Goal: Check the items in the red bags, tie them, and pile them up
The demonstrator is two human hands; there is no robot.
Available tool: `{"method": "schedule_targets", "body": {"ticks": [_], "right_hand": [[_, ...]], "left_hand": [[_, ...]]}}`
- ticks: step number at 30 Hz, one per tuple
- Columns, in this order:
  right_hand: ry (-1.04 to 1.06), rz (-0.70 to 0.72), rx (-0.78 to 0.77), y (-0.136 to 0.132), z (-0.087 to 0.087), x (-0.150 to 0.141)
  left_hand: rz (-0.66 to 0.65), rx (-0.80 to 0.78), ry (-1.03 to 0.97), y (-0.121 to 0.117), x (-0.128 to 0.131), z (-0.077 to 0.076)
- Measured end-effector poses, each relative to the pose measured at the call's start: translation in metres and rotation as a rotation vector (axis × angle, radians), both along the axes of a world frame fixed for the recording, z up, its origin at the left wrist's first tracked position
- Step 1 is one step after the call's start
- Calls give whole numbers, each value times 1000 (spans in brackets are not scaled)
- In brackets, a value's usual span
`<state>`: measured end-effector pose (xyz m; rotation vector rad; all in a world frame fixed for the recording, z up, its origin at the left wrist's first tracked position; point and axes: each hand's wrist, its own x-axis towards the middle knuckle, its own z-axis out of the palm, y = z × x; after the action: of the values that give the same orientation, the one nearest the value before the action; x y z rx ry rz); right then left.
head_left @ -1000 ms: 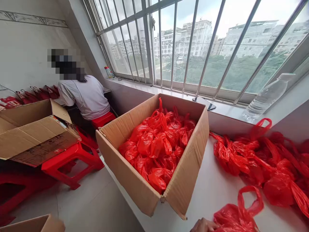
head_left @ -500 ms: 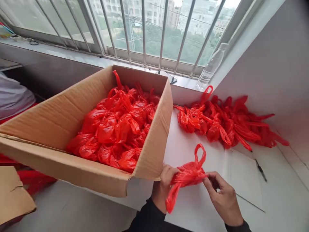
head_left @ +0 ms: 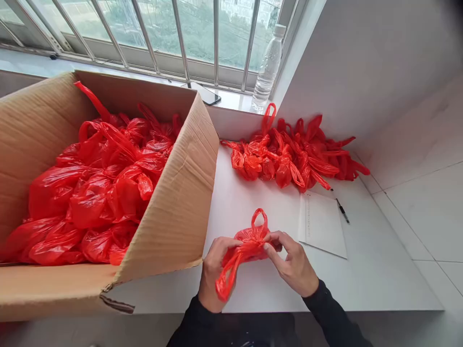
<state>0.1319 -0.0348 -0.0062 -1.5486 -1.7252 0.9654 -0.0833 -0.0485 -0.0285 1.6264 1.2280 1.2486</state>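
Note:
Between my hands, above the white table [head_left: 249,294], is a red plastic bag [head_left: 249,236] with its two handle loops sticking out, one upward and one toward me. My left hand [head_left: 216,272] is closed around the bag's left side. With thumb and fingertips, my right hand [head_left: 291,262] pinches the bag near its gathered middle. Whatever lies inside the bag is hidden. To the left stands a cardboard box [head_left: 177,193] filled with similar red bags [head_left: 94,193]. Another heap of red bags [head_left: 289,159] lies at the back of the table against the wall.
A sheet of paper [head_left: 321,224] and a black pen [head_left: 342,210] lie on the table at right. On the sill stand a clear water bottle [head_left: 268,70] and a phone [head_left: 207,94]. Metal window bars [head_left: 216,43] rise behind. The box's open flap juts toward me.
My view has swung right and down, so everything appears farther left. My right hand has moved in from the bag's right edge to its gathered middle. The left hand still holds the bag.

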Motion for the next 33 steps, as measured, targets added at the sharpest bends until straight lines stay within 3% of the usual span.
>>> {"method": "schedule_targets", "body": {"ticks": [5,10,13,16,22,27,30,33], "right_hand": [[15,-182,66,1,-4,26],[12,-74,43,-1,-2,23],[-20,-22,76,-1,1,14],[3,-43,76,-2,3,13],[145,-203,-10,-9,1,24],[71,-48,23,-5,11,20],[42,-8,48,-3,16,15],[91,-75,43,-3,14,20]], "left_hand": [[113,-142,-30,-3,-3,0],[-91,-289,-283,0,5,24],[-98,-251,-78,7,15,34],[-48,-188,104,13,20,34],[39,-248,18,7,15,27],[-80,-362,-154,9,22,42],[-74,-377,-8,13,26,49],[-35,-348,98,12,20,47]]}}
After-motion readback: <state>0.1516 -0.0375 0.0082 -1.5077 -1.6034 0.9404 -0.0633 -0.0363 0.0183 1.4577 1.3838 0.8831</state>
